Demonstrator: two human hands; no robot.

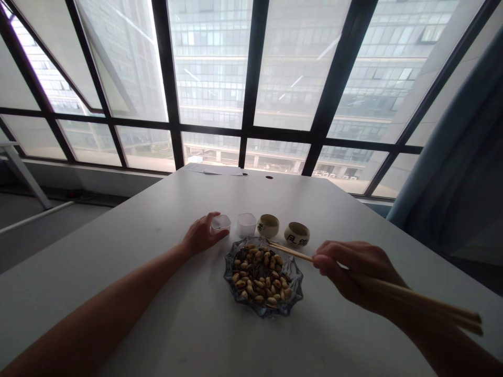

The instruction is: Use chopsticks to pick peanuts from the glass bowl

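My left hand (199, 234) is curled round a small clear plastic cup (220, 224) standing on the table, thumb on the near side and fingers on the far side. In my right hand (356, 268) is a pair of wooden chopsticks (293, 252), their tips close together over the far rim of the glass bowl; I cannot make out anything between them. The scalloped glass bowl (295, 287) holds peanuts in the shell (250, 288), pistachios and dark seeds. Beyond it stand a second clear cup (247, 224) and two cream ceramic cups (268, 225) with black characters, the right one (297, 233) nearest the chopsticks.
The white table (165, 314) runs forward to large windows with dark frames (251, 68). Papers (216, 170) and a round dark hole (269, 177) are at its far end. A blue curtain (444, 125) hangs at right, and a white table leg (29, 178) shows at left.
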